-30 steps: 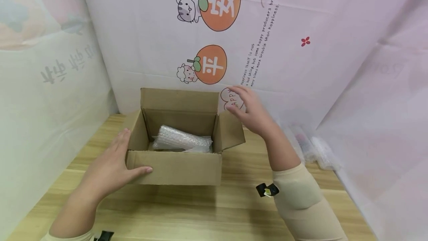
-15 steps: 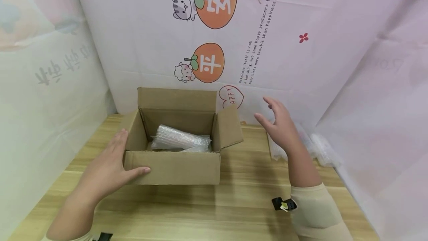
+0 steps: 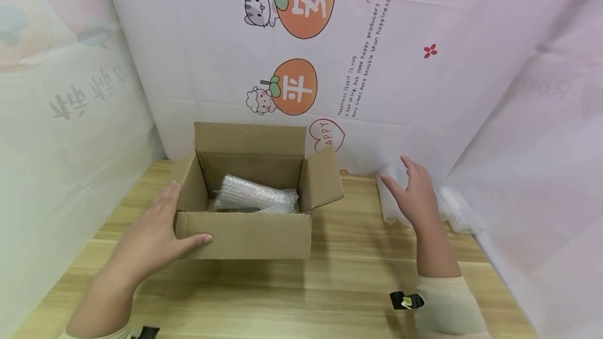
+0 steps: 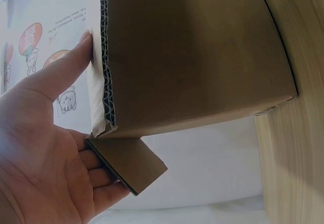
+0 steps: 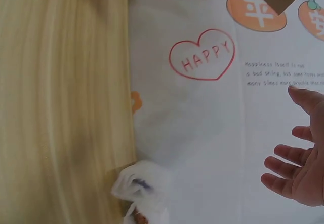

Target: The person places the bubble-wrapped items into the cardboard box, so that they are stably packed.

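An open cardboard box [image 3: 254,237] stands on the wooden table with its flaps spread. Inside it lies a bubble-wrapped package [image 3: 256,192], slightly slanted. My left hand [image 3: 151,239] holds the box at its front left corner, the thumb on the front flap and the fingers along the left side flap [image 4: 132,164]. At the right, my right hand [image 3: 416,195] hovers above a bubble-wrapped bundle [image 3: 390,208], fingers spread and holding nothing. In the right wrist view, that hand [image 5: 304,158] appears apart from the wrapped bundle [image 5: 144,186]. Its contents are unclear.
Another clear bubble-wrapped bundle [image 3: 457,211] lies farther right, near the table's edge. Printed white sheets [image 3: 212,67] enclose the table [image 3: 264,297] at the back and sides. The box's right flap [image 3: 325,179] sticks outward.
My right hand has moved from above the box's right flap to the right and lower, over the wrapped bundle. The left hand stays on the box corner.
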### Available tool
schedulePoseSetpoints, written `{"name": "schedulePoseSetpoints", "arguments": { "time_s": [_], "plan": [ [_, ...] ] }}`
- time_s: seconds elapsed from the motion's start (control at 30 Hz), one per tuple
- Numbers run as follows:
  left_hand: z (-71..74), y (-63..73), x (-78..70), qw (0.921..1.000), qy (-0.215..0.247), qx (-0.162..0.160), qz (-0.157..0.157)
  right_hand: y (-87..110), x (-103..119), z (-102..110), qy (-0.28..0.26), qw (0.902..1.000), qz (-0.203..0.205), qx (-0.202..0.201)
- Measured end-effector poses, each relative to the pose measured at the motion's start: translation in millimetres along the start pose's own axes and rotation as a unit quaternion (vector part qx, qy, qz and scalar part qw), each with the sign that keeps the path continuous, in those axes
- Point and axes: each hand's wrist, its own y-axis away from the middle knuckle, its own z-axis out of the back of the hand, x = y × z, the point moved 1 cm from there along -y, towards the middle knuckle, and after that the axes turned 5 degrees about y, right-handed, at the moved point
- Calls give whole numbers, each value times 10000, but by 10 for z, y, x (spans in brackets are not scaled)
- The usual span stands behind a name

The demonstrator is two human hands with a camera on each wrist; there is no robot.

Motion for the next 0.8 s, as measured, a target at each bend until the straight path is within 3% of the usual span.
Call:
{"name": "schedulePoseSetpoints", "arguments": {
  "time_s": [0.43, 0.8],
  "plan": [
    [4, -2, -3, 10000, -53, 12, 6, 34, -426, -209, 370, 9966, -572, 465],
    [6, 0, -26, 10000, -94, 2, -22, 81, -604, -388, 498, 9928, -787, 747]
  ]
}}
